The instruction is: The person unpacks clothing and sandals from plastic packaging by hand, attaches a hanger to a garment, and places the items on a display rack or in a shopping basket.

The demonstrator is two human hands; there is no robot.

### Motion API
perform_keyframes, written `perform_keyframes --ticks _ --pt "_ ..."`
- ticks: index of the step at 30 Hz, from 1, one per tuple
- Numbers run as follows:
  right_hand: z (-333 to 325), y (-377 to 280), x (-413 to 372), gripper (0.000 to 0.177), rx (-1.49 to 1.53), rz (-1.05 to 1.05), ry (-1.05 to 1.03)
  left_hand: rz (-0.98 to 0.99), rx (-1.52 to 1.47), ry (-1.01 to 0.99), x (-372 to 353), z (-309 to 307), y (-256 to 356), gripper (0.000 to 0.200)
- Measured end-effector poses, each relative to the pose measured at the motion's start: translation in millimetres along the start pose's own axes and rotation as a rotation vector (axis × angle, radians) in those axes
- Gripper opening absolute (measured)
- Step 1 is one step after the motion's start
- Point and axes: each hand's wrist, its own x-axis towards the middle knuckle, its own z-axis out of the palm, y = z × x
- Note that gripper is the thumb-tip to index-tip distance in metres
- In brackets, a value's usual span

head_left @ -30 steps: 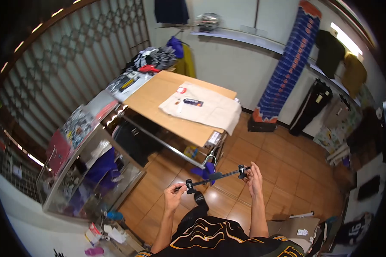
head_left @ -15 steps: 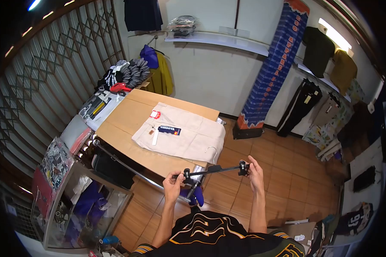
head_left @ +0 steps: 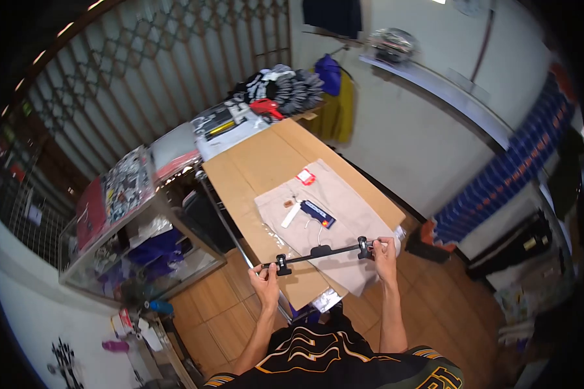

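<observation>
A black clip hanger (head_left: 321,251) with a metal hook stretches between my two hands, its clips near either end. My left hand (head_left: 265,283) pinches the left end, beside the clip there. At the opposite end, my right hand (head_left: 384,257) grips the bar by the other clip. Beneath the hanger lies a folded beige pair of pants (head_left: 350,214) on the cardboard-topped table (head_left: 240,165). A dark blue label (head_left: 318,214), a white tag (head_left: 291,215) and a red-edged sticker (head_left: 305,176) show on the pants.
A glass display case (head_left: 175,285) stands left of the table. Gloves (head_left: 292,91) are piled at the table's far end, with a red item (head_left: 266,108) beside them. A tall blue printed column (head_left: 493,172) leans at the right, near a wall shelf (head_left: 441,97).
The view has swung left, so the table and pants appear more central. Held in both hands, the hanger has moved from the table's near edge to over the pants.
</observation>
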Motion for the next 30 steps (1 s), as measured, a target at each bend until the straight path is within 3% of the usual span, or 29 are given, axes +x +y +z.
perform_keyframes --ticks 3,8,10,14,15,16,20,22,30 --pt "16 9 66 0.019 0.068 -0.031 -0.109 0.152 0.014 0.104 13 18 5 0.038" --pt "52 13 182 0.022 -0.029 -0.048 -0.249 0.163 0.107 0.268 61 60 8 0.049" --pt "70 13 219 0.021 -0.040 -0.017 -0.289 0.275 0.201 0.277 85 70 1 0.049" --pt "107 18 277 0.026 -0.230 -0.118 -0.343 0.355 0.423 0.417 131 77 -25 0.052" --pt "117 34 295 0.025 -0.264 -0.253 -0.339 0.396 0.456 0.450 143 78 -30 0.053" --pt "126 49 310 0.024 -0.296 -0.389 -0.330 0.390 0.466 0.466 149 81 -27 0.053" --pt "152 64 343 0.027 -0.380 -0.427 -0.326 0.345 0.647 0.539 177 94 -19 0.055" --pt "159 63 352 0.030 -0.567 -0.442 -0.355 0.375 0.820 0.620 185 98 -19 0.056" --pt "172 49 351 0.029 -0.663 -0.458 -0.290 0.154 0.914 0.654 189 106 -10 0.061"
